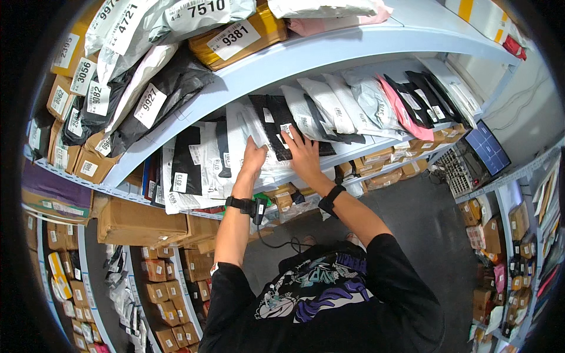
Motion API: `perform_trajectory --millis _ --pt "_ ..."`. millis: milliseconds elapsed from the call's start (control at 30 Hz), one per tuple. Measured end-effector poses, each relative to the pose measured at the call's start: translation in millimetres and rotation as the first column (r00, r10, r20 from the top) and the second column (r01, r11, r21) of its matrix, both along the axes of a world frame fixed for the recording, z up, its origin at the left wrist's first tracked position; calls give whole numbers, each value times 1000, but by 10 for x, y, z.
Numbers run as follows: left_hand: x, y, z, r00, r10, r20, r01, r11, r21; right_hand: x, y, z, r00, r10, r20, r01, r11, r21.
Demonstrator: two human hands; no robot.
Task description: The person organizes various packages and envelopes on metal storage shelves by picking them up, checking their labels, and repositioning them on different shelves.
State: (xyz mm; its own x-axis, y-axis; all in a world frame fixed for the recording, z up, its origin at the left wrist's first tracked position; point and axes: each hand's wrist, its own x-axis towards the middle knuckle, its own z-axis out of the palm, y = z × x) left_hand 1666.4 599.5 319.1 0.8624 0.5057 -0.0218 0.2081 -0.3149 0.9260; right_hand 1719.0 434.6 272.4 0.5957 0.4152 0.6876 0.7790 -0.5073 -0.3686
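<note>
White, grey, black and pink mailer bags stand in a leaning row on a pale blue shelf. My left hand [254,157] is closed at the edge of a white mailer bag [238,126], left of the middle of the row; its fingertips are partly hidden. Just to the right, my right hand [303,157] lies with fingers spread on a black mailer bag [272,120] and the dark bag beside it. White labels show on most of the bags. Each wrist wears a black strap, and a small black device [259,210] with a cable sits on the left one.
The upper shelf [329,44] bears parcels, including a yellow-taped box [238,41]. Below are small cardboard boxes and a large carton [141,220]. A laptop-like screen [488,148] stands at the right. Loaded racks flank the grey floor [406,206].
</note>
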Motion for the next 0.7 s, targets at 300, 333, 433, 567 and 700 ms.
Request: perform_trajectory --millis 300,333,433,567,700 --pt "8 -1 14 993 105 -49 -93 972 215 -119 -156 157 982 145 -124 -136 987 80" --pt "-33 -10 13 993 119 11 -115 921 372 -107 -254 151 947 296 -124 -278 949 147" --pt "-106 -176 106 973 85 214 -209 719 663 -84 -535 157 924 365 -111 -337 918 212" --pt "-34 -574 368 997 -68 45 14 686 728 62 -590 88 984 119 -133 -82 963 255" --pt "118 -607 264 1000 -16 -17 23 567 824 170 -366 -44 997 58 -51 -49 986 158"
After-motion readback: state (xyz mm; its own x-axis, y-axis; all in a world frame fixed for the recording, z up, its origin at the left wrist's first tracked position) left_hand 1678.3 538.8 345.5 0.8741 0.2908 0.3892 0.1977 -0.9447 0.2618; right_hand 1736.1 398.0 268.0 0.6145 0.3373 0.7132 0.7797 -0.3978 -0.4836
